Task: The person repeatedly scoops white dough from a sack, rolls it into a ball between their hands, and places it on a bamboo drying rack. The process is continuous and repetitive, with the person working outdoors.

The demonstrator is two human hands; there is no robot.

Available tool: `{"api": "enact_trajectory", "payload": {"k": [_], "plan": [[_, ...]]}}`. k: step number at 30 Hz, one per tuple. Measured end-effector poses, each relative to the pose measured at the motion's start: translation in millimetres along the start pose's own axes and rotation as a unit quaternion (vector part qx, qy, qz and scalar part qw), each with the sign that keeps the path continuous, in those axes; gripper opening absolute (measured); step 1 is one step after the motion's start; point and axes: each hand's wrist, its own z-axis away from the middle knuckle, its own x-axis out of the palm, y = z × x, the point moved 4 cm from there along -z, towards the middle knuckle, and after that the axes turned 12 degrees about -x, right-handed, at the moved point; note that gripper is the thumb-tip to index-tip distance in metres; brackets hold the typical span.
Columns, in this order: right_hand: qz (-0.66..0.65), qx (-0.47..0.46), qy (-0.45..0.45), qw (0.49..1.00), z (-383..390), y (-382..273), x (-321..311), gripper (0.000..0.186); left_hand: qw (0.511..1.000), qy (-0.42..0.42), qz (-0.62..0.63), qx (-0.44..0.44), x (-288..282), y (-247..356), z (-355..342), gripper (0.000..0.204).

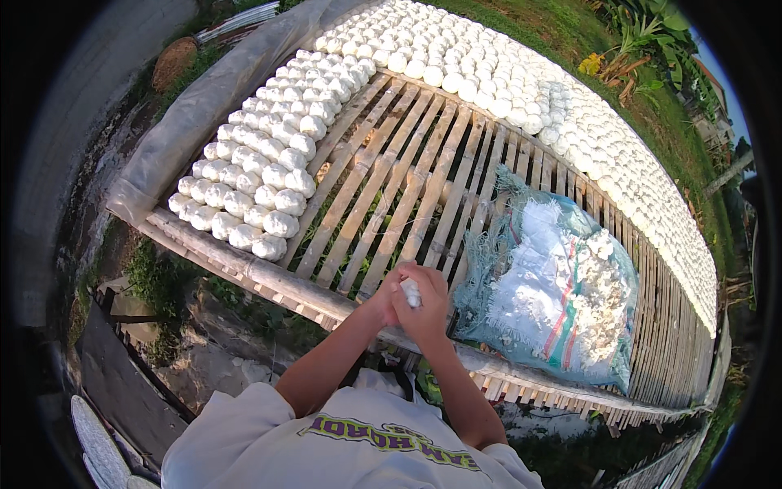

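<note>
I have the person's left hand (383, 305) and right hand (431, 310) pressed together, fingers curled around a small, soft-looking white lump (412, 294) that peeps out between them; the grip hides most of it, so I cannot tell its full shape. The two hands are over the front edge of a long rack of pale brown bamboo slats (414, 186), just above its thick, round, weathered bamboo rail (244, 266). To the left of the hands I see a block of knobbly, rounded white balls (265, 186) set in close rows on the slats, reaching almost to the rail. A broad, curving band of similar small white balls (456, 49) runs along the far side and sweeps round to the right. Just right of the hands, a blue-green woven mesh sack (493, 314) lies spread on the slats, with a frayed white woven sheet (529, 273) on it and a heap of crumbly off-white material (601, 289) on top, near the right side. Along the rack's left edge I make out a bunched, cloudy clear plastic sheet (216, 110). Beyond the far side there is green grass (562, 41), with a broad-leaved green plant (643, 41) farther right.
</note>
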Motion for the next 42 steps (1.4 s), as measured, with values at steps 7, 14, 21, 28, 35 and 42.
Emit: {"api": "enact_trajectory", "payload": {"k": [7, 14, 21, 28, 35, 42], "plan": [[-0.252, 0.286, 0.021, 0.924, 14, -14, 85, 0.081, 0.899, 0.204, -0.1, 0.375, -8, 55, 82, 0.037], [-0.388, 0.457, 0.011, 0.8, -20, 62, 169, 0.057, 0.629, 0.402, -0.441, 0.498, -41, 108, 163, 0.027], [-0.27, 0.273, -0.054, 0.922, -111, 167, 285, 0.059, 0.338, 0.481, -0.67, 0.453, -62, 108, 186, 0.032], [-0.125, 0.128, -0.064, 0.982, -166, 192, 376, 0.065, 0.305, 0.483, -0.698, 0.432, -53, 112, 181, 0.029], [-0.234, 0.17, -0.103, 0.952, -144, 202, 401, 0.049, 0.327, 0.463, -0.723, 0.394, -49, 111, 183, 0.031], [0.041, 0.159, -0.23, 0.959, -148, 164, 423, 0.077, 0.334, 0.447, -0.737, 0.381, -56, 111, 178, 0.032]]}}
